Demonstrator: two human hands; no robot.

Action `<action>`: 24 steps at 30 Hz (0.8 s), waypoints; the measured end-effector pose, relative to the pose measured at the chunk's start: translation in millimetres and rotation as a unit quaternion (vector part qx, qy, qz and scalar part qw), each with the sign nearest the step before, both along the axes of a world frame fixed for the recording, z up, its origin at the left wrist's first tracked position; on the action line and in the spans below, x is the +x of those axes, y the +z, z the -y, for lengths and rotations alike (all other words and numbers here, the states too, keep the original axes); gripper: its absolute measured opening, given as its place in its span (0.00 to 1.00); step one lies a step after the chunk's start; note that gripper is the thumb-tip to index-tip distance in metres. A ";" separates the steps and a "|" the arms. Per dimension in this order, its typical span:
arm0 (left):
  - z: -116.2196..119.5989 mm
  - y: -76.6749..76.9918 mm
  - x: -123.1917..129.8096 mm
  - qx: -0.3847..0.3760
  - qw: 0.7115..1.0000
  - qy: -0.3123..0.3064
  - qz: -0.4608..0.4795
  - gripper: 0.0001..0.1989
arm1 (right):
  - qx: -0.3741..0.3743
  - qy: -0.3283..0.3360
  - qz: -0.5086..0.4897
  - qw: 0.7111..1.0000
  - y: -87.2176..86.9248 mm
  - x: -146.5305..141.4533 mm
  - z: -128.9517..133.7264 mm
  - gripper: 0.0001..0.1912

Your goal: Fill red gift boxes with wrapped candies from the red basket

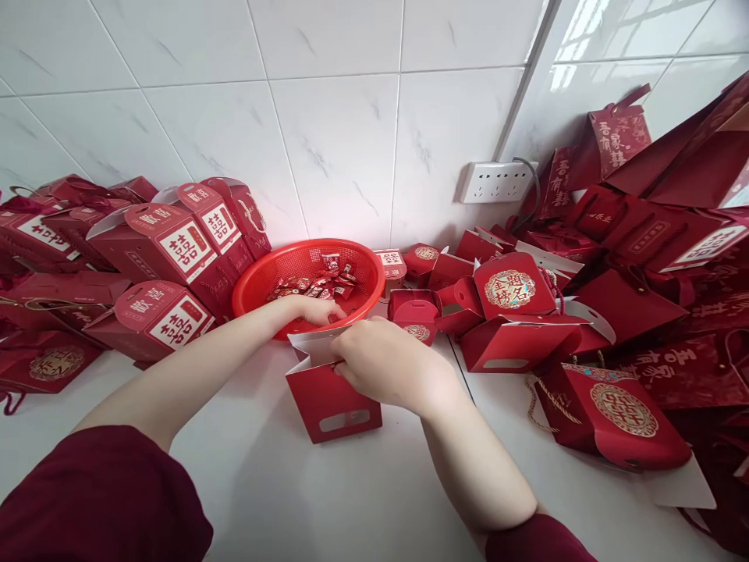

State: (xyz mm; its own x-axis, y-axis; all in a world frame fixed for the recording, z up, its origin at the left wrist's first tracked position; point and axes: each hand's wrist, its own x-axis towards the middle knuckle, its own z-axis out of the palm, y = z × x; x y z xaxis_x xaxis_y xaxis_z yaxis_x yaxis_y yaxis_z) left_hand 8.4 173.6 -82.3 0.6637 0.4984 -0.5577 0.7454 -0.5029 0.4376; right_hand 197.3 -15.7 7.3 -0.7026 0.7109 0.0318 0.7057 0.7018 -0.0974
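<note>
My right hand (pixel 389 363) grips the upper edge of a red paper gift box (pixel 328 402), fingers closed over its rim. The box stands upright on the white table with its white-lined top open and a slot-shaped window low on its front. Behind it, my left hand (pixel 319 310) reaches over the near side of a red plastic basket (pixel 251 293). Its fingers are curled down, with the tips hidden, so what they hold cannot be made out. Small red wrapped packets (pixel 319 287) lie in the basket around that hand.
Stacked red gift boxes (pixel 175 250) crowd the left side of the table (pixel 281 499). More boxes, some unfolded, are piled on the right, including one with a gold emblem (pixel 623 410) and rope handles. A white power strip (pixel 497 183) is on the tiled wall (pixel 339 156).
</note>
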 end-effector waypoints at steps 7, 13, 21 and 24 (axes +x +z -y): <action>-15.6 17.8 -11.5 0.131 0.988 0.078 -0.008 0.15 | -0.016 0.001 -0.006 1.000 -1.2 0.0 -2.1 0.13; -43.9 12.9 -51.8 0.306 0.916 0.250 -0.068 0.26 | -0.021 0.006 -0.010 1.000 -0.4 -0.7 -2.1 0.13; -50.8 -6.3 -63.4 0.218 0.932 0.255 -0.133 0.20 | -0.011 0.005 -0.018 1.000 -2.5 -1.1 -2.2 0.12; -48.6 -1.6 -59.1 0.178 0.948 0.238 -0.115 0.19 | -0.014 -0.001 -0.015 1.000 -2.1 -0.9 -0.8 0.12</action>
State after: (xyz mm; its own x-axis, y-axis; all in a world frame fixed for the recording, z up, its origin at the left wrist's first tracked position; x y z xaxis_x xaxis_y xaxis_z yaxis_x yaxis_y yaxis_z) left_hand -50.7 222.2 -83.9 0.1981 0.8944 -0.4009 0.9799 -0.1712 0.1023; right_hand 196.4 -14.9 5.2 -0.7000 0.7134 0.0325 0.7037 0.6968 -0.1386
